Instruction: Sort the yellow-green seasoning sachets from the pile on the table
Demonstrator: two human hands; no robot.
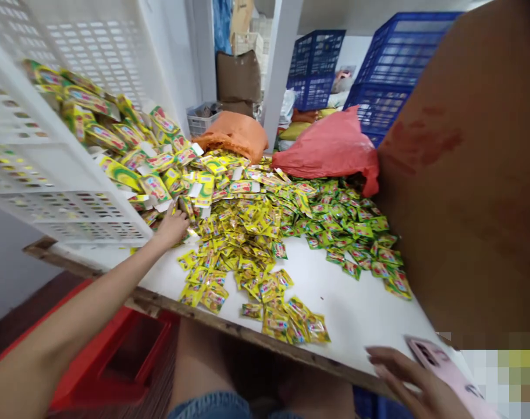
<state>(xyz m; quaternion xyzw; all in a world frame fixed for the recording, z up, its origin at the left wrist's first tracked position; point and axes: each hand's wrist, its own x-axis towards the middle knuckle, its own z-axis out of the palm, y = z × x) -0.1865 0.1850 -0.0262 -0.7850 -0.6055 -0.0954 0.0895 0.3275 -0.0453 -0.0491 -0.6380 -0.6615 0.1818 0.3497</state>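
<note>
Hundreds of small yellow and green sachets (pixel 247 233) are heaped across the white table (pixel 347 302), spilling from a tilted white crate (pixel 50 174). The print on them is too small to be read.

The fingertips of the left hand (pixel 174 226) are buried among the sachets at the crate's mouth, so it cannot be told whether anything is gripped. The heap lies against and just beyond those fingers.

The right hand (pixel 406 378) is cut off by the lower edge. Its fingers are spread and extended over the table's near edge, and nothing is held. A pink phone (pixel 441 364) lies just beside them, but contact cannot be made out. The nearest sachets lie apart, to that hand's left.

The table's right side is hidden by a brown cardboard sheet (pixel 474 174), and the lower right corner is blurred out.
</note>
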